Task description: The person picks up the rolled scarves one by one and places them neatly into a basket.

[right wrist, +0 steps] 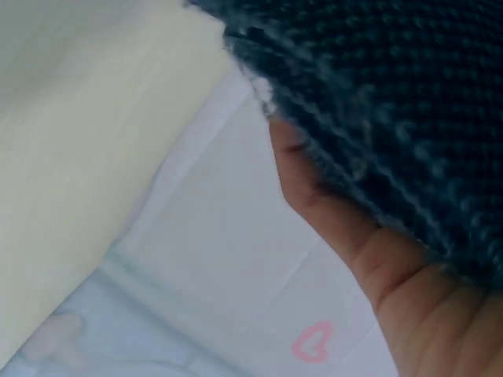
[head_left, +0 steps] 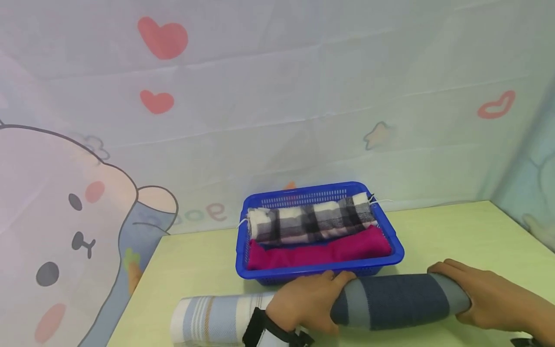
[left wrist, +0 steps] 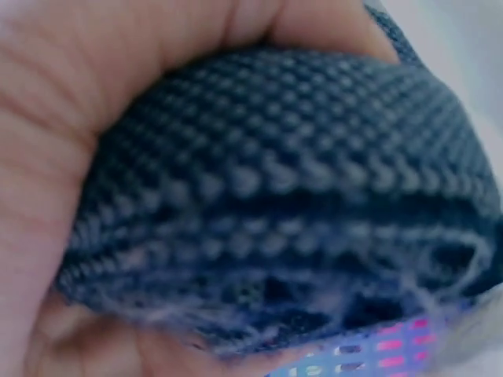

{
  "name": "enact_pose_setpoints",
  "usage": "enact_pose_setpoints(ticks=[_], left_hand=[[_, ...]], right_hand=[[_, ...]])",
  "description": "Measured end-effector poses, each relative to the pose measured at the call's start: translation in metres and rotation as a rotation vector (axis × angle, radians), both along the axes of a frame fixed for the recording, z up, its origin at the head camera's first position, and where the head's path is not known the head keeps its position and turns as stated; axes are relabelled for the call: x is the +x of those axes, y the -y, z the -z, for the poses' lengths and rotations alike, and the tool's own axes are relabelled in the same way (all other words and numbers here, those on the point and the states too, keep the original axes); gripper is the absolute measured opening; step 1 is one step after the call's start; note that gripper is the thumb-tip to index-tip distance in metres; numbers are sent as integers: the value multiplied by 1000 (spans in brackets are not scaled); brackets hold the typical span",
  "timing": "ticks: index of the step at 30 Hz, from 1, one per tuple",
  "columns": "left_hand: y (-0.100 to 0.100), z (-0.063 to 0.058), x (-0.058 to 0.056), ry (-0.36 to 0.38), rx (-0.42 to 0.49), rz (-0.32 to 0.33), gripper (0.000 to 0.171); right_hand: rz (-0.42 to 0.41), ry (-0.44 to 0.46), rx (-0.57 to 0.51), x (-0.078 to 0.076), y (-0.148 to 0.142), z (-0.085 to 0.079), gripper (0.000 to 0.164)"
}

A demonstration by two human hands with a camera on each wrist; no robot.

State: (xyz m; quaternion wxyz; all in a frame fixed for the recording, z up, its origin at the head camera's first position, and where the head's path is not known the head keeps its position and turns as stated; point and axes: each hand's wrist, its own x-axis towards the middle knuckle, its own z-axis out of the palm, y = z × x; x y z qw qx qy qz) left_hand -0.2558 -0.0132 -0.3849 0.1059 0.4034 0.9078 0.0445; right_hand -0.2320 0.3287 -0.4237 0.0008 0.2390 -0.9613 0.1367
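A rolled scarf [head_left: 403, 301] in dark blue with grey-blue bands lies crosswise between both hands, in front of the basket. My left hand [head_left: 305, 299] grips its left end; in the left wrist view, thumb and fingers curl round the coarse woven end [left wrist: 291, 118]. At the other end, my right hand [head_left: 481, 289] holds the roll, and the right wrist view shows a finger bent along its frayed edge [right wrist: 346, 141]. A white and light-blue striped roll [head_left: 217, 318] lies on the table at the left, partly hidden behind my left hand and wrist.
Behind the hands stands a blue plastic basket [head_left: 321, 268]. Inside it lie a black-and-white checked roll [head_left: 310, 222] with loose white strings and a magenta roll [head_left: 321, 253]. The pale yellow table [head_left: 186, 265] meets a printed cloth backdrop [head_left: 277, 120] at the back.
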Motion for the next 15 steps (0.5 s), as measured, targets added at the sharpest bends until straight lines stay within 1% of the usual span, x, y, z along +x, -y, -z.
enact_pose_setpoints(ticks=[3,7,11,15], left_hand=[[2,-3,0,17,6,-8,94],[4,-7,1,16,-1,-9,94],[7,-11,3,-22,6,-14,94],[11,-15,4,-59,26,-13,96]], right_hand=[[1,-49,3,2,0,-1,74],[11,-78,3,5,2,-5,75],[24,-78,5,7,4,-9,76],[24,-103,8,9,7,-14,77]])
